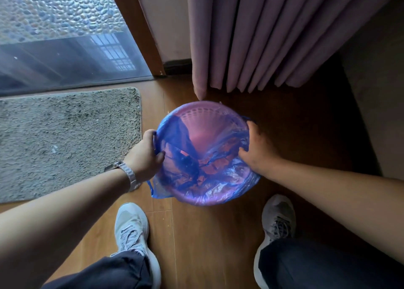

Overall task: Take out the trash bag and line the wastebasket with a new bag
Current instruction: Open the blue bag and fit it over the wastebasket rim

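Note:
A round pink wastebasket [203,111] with a perforated wall stands on the wooden floor in front of my feet. A thin blue trash bag [188,170] lies inside it, its edge folded over the near and left rim. The far rim shows bare pink plastic. My left hand [145,155], with a metal watch on its wrist, grips the bag's edge at the left rim. My right hand [258,148] presses the bag's edge against the right rim, fingers curled over it. A blue drawstring loop [151,189] hangs down at the near left.
A grey shaggy mat [65,140] lies to the left. Behind it runs a glass door [65,48] with a brown frame. Pink curtains [251,37] hang just beyond the basket. My two grey sneakers [133,229] stand on the floor below it.

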Demonstrator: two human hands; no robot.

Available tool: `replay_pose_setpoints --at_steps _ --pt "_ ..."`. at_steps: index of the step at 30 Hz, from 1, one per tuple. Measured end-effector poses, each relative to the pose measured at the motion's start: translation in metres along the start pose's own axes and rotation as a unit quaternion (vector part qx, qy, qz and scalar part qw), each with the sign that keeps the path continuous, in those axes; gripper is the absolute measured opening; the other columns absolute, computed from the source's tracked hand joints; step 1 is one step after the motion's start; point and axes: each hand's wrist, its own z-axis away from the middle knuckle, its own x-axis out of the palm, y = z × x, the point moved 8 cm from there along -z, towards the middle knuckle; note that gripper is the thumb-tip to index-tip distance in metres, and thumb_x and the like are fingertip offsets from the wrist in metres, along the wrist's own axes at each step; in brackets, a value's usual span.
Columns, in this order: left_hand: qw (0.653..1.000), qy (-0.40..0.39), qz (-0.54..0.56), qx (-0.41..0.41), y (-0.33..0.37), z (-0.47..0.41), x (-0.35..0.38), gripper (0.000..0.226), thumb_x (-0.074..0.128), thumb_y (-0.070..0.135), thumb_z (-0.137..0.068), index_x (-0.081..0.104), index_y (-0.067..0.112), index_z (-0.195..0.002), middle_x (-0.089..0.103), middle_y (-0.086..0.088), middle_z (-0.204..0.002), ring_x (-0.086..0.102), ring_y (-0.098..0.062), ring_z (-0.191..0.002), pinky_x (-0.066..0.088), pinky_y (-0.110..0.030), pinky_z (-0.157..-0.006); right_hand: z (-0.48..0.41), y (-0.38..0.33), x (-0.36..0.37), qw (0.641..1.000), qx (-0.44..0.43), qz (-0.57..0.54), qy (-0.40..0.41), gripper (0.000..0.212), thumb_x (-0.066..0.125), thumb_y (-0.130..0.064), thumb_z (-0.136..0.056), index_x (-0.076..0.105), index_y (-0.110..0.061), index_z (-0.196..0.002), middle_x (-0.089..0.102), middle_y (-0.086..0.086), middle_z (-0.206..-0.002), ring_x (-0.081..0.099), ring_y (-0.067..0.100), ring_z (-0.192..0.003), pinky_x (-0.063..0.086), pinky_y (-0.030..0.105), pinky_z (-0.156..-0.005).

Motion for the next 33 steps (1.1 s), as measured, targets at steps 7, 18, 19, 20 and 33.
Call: replay_pose_setpoints --at_steps 7,18,19,20,33 --pt "0.985 0.030 0.166 -0.028 0.002 -0.025 0.013 0.050 0.059 0.007 -0.083 0.045 0.031 -0.125 0.059 0.003 -0.080 0.053 -0.023 -0.066 0.039 -0.030 -0.063 -0.005 0.028 0.009 0.986 0.081 -0.142 0.011 0.033 0.066 -0.007 -0.079 0.041 -0.017 -0.097 0.057 0.003 -0.089 0.059 0.020 -0.076 0.040 0.020 -0.055" --pt "0.973 0.012 0.228 -0.018 0.000 -0.034 0.002 0.052 0.064 0.023 -0.066 0.042 0.043 -0.108 0.066 -0.001 -0.084 0.064 -0.014 -0.069 0.052 -0.033 -0.066 -0.016 0.036 0.012 0.963 0.128 -0.230 0.050 0.010 0.059 -0.008 -0.083 0.058 -0.006 -0.092 0.062 0.010 -0.085 0.061 0.026 -0.077 0.044 0.031 -0.065" --pt "0.975 0.008 0.221 -0.026 -0.004 -0.030 0.003 0.045 0.066 0.025 -0.066 0.044 0.038 -0.104 0.068 -0.001 -0.086 0.066 -0.018 -0.075 0.054 -0.037 -0.071 -0.017 0.034 0.008 0.961 0.125 -0.237 0.062 0.009 0.059 -0.008 -0.083 0.057 -0.008 -0.092 0.062 0.010 -0.085 0.060 0.025 -0.077 0.042 0.030 -0.066" --pt "0.978 0.001 0.204 -0.032 -0.008 -0.026 0.005 0.039 0.069 0.027 -0.068 0.047 0.033 -0.100 0.070 0.000 -0.086 0.067 -0.022 -0.078 0.055 -0.040 -0.075 -0.018 0.031 0.005 0.961 0.122 -0.239 0.070 0.009 0.059 -0.008 -0.083 0.056 -0.010 -0.091 0.061 0.008 -0.084 0.059 0.024 -0.077 0.041 0.029 -0.066" --pt "0.983 0.018 0.168 -0.072 -0.007 -0.022 0.014 0.025 0.063 0.015 -0.083 0.046 0.019 -0.101 0.062 -0.003 -0.082 0.063 -0.028 -0.075 0.052 -0.038 -0.066 -0.002 0.031 0.013 0.957 0.076 -0.278 0.024 0.031 0.070 -0.012 -0.083 0.045 -0.016 -0.100 0.053 -0.014 -0.087 0.053 -0.005 -0.077 0.041 0.013 -0.063"
